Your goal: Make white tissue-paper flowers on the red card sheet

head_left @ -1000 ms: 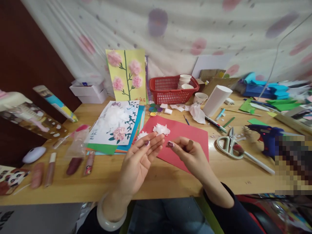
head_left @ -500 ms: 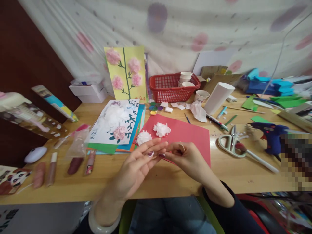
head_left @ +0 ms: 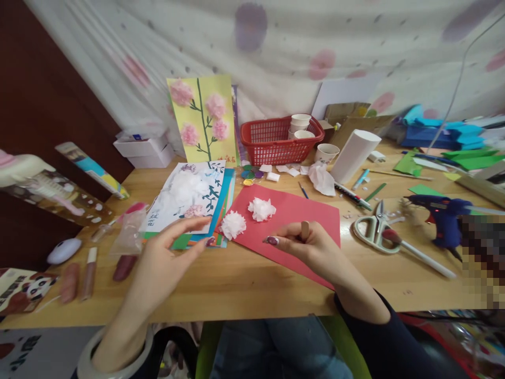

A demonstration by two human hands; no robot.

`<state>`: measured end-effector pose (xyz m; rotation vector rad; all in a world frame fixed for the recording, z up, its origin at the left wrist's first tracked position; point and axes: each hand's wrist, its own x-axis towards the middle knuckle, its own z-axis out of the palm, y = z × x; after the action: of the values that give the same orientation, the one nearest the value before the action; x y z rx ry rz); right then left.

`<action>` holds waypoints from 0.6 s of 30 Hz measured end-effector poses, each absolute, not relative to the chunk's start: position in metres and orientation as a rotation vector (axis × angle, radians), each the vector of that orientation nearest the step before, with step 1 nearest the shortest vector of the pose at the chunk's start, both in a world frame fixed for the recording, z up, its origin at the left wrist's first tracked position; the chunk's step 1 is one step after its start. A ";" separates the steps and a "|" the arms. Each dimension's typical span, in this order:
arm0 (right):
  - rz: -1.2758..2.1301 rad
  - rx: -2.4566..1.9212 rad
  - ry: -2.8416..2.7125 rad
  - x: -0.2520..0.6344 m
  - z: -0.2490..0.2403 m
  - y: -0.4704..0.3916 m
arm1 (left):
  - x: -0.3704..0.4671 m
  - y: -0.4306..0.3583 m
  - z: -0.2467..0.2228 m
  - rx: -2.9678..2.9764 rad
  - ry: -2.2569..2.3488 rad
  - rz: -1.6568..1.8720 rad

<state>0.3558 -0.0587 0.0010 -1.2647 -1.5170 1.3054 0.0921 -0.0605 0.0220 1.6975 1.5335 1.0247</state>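
Observation:
Over the table's left part, my left hand [head_left: 168,258] is open, thumb and fingers apart and nothing between them. It hovers near the white sheet [head_left: 162,210] with painted branches, which lies on a stack of coloured paper. My right hand [head_left: 310,245] is closed, thumb and fingertips pressed together above the red sheet [head_left: 307,213]; anything between them is too small or hidden to name. On the red sheet rests one white crumpled paper flower [head_left: 262,209]. Another paper flower [head_left: 233,225] lies at its left edge, between my two hands.
Scissors [head_left: 376,231], a white-handled brush [head_left: 422,258] and a blue glue gun [head_left: 444,216] lie on the right. Behind stand a red basket [head_left: 276,150] with paper cups, a paper roll [head_left: 355,158] and a yellow flower picture [head_left: 203,118]. A bottle [head_left: 47,184] is at left.
My hands, together over the red sheet before, are now apart. The left hand has moved left and opened wider; the right has stayed near its place, still pinched.

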 end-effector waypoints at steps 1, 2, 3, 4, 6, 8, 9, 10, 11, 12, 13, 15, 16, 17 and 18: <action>1.324 -1.256 -1.504 0.354 0.002 -0.058 | 0.100 -0.064 0.020 1.728 1.503 1.051; 1.346 -1.244 -1.497 0.353 0.004 -0.058 | 0.111 -0.067 0.018 1.755 1.440 1.047; 1.371 -1.225 -1.495 0.351 0.005 -0.058 | 0.123 -0.070 0.015 1.790 1.383 1.040; 1.398 -1.199 -1.494 0.349 0.007 -0.058 | 0.135 -0.072 0.012 1.816 1.315 1.016; 1.438 -1.134 -1.495 0.348 0.009 -0.059 | 0.155 -0.072 0.008 1.791 1.195 0.969; 1.442 -1.115 -1.527 0.349 0.011 -0.060 | 0.164 -0.070 0.006 1.722 1.133 0.921; 1.432 -1.135 -1.561 0.351 0.012 -0.060 | 0.164 -0.068 0.006 1.685 1.139 0.908; 1.415 -1.169 -1.604 0.354 0.012 -0.060 | 0.162 -0.066 0.006 1.649 1.167 0.909; 1.394 -1.208 -1.648 0.358 0.013 -0.060 | 0.157 -0.064 0.006 1.611 1.208 0.923; 1.376 -1.244 -1.685 0.362 0.013 -0.060 | 0.151 -0.063 0.006 1.575 1.252 0.945; 1.366 -1.273 -1.715 0.366 0.013 -0.059 | 0.145 -0.061 0.007 1.544 1.292 0.968; 1.373 -1.297 -1.756 0.375 0.013 -0.057 | 0.132 -0.059 0.007 1.525 1.361 1.009; 1.394 -1.299 -1.773 0.378 0.013 -0.055 | 0.126 -0.058 0.007 1.539 1.394 1.034; 1.421 -1.298 -1.786 0.381 0.013 -0.053 | 0.121 -0.057 0.007 1.560 1.423 1.059; 1.454 -1.296 -1.801 0.384 0.014 -0.051 | 0.116 -0.056 0.007 1.578 1.443 1.084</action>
<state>0.3842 -0.0513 0.0142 -1.2965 -1.8005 1.4538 0.1165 -0.0562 0.0066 1.5784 1.4431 1.0837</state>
